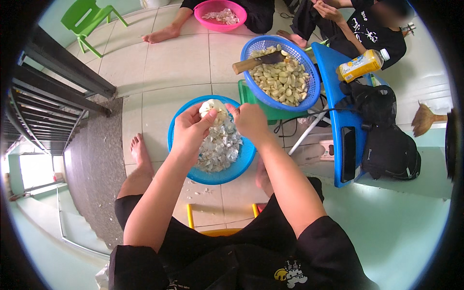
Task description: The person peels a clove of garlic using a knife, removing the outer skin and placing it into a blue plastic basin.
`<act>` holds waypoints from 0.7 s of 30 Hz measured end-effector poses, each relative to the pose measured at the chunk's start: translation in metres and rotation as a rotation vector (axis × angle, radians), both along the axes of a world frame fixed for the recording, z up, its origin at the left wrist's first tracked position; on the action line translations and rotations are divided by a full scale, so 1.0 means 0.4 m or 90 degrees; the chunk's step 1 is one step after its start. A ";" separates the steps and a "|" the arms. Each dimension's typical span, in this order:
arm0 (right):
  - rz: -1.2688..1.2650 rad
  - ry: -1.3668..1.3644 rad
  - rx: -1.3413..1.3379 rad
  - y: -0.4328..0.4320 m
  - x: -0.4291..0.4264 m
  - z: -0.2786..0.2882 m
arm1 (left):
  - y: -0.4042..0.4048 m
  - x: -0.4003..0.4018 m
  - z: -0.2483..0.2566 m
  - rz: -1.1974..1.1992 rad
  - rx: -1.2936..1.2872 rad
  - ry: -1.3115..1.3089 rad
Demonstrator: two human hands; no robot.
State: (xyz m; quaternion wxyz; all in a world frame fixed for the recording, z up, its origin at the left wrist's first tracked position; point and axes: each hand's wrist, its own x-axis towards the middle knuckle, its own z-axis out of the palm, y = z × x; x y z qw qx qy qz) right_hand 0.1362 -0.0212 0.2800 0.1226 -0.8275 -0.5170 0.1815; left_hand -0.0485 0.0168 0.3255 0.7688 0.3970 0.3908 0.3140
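Note:
Over a round blue plastic basin (214,178), my left hand (190,125) grips a whole garlic bulb (213,107) between thumb and fingers. My right hand (252,121) is beside the bulb at its right, fingers curled and thumb pointing toward it. Whether those curled fingers hold something small is hidden. Garlic skins (224,148) are heaped in the basin below both hands. Beyond my right hand, a blue perforated basket (314,74) holds many peeled garlic cloves (284,83). A wooden-handled knife with a broad dark blade (248,66) lies across them.
Under the basket is a green plastic container (250,98). A blue table (335,123) at right carries a phone (348,154), a black bag (389,152) and a drink bottle (362,66). Two people sit ahead, one by a pink basin (217,28). Stairs (90,181) and railing (69,65) are left.

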 end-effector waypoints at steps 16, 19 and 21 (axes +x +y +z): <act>0.223 0.274 0.340 -0.008 -0.030 0.240 | 0.022 -0.012 0.031 0.011 0.189 0.070; 0.238 0.269 0.354 -0.007 -0.027 0.225 | 0.026 -0.008 0.024 0.002 0.298 0.138; 0.289 0.263 0.403 -0.004 -0.026 0.210 | 0.029 -0.011 0.020 0.002 0.316 0.163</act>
